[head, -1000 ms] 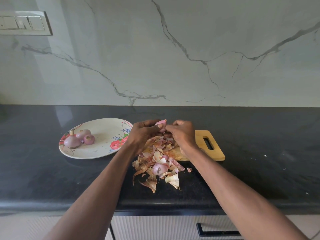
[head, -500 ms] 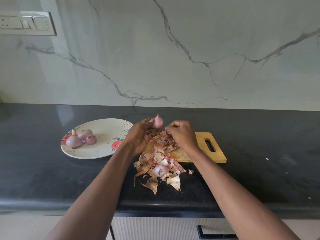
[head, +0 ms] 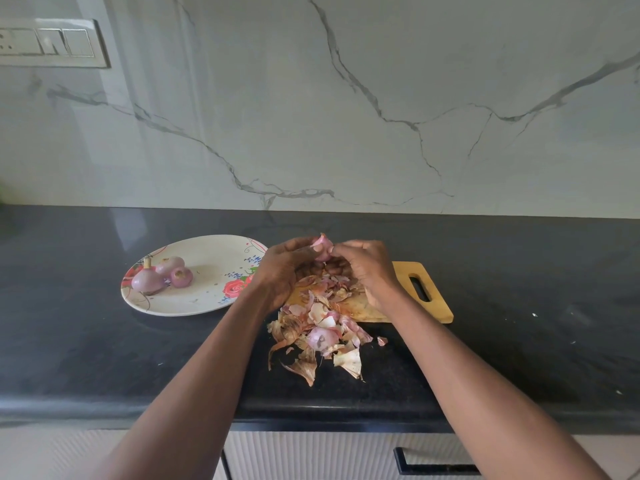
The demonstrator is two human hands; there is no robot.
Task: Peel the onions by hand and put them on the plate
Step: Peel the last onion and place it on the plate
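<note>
Your left hand [head: 280,268] cups the onion [head: 322,244] above the board [head: 433,292] while your right hand [head: 363,265] pinches at its skin. It looks small, light and slick once bare, so hold its sides and tear from the tip. Three peeled ones sit on the plate [head: 207,299].

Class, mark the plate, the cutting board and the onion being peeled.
plate [head: 207,252], head view, bare centre.
cutting board [head: 401,271], head view, bare wood beside the handle slot.
onion being peeled [head: 322,244], head view, exposed pink top.
</note>
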